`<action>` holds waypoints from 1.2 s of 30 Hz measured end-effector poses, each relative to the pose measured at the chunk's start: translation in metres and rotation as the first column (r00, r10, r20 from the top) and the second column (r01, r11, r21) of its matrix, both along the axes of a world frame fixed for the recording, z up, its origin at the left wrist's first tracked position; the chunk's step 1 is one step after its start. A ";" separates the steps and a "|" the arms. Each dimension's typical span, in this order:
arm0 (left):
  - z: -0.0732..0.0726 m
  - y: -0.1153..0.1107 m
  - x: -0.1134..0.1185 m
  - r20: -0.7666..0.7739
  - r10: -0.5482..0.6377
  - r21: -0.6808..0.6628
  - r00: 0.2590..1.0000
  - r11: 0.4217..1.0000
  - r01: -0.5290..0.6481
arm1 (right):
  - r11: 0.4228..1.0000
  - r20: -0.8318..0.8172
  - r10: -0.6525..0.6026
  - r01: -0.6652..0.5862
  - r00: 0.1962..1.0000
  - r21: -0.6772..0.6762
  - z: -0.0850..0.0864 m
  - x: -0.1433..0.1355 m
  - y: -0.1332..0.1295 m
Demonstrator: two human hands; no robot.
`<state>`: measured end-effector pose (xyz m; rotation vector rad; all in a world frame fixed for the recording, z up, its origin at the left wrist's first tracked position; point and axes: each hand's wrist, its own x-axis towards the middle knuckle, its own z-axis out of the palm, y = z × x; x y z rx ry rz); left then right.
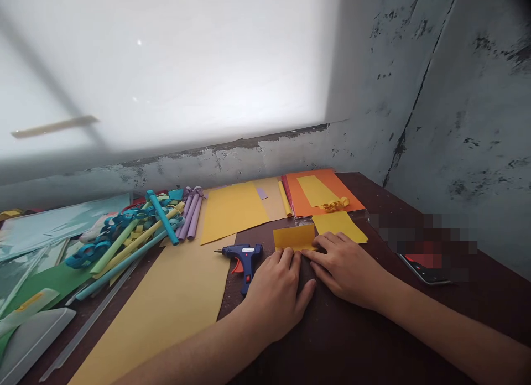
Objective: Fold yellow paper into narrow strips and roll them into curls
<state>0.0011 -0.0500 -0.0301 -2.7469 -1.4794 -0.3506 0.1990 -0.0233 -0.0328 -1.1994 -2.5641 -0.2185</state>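
A small piece of yellow paper [294,237] lies in front of me on the dark table, its near edge curled up under my fingertips. My left hand [277,291] presses the left part of that edge with its fingers together, thumb held out to the side. On the right part, my right hand [342,266] grips the same edge with bent fingers. What the fingertips cover is hidden. Just left of my left hand lies a blue glue gun [248,258] with an orange trigger, its nozzle pointing left. A yellow sheet [340,225] rests just beyond my right hand.
Tan card [178,291] spreads to the left, with a larger yellow sheet [234,208] behind it. Purple paper rolls [193,213] and teal paper chains [89,252] lie farther left. Orange paper [348,194] is at the back; a phone [427,269] lies right.
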 end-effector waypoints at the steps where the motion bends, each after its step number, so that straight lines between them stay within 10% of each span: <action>1: 0.000 0.000 0.000 0.002 -0.002 0.003 1.000 1.000 0.002 | 1.000 -0.003 -0.005 0.005 1.000 0.005 0.000 0.000 0.001; 13: 0.002 -0.001 0.000 -0.005 -0.001 0.015 1.000 1.000 0.001 | 0.974 -0.059 -0.174 0.181 0.983 0.134 0.005 0.003 0.003; 20: 0.002 0.000 -0.001 -0.001 -0.008 0.012 1.000 1.000 0.008 | 0.993 -0.147 0.106 -0.111 0.984 -0.031 -0.003 0.001 0.006; 36: 0.001 -0.007 0.006 -0.161 0.154 0.182 0.975 0.975 -0.124 | 0.996 -0.133 0.059 -0.067 0.989 -0.057 -0.010 -0.002 0.010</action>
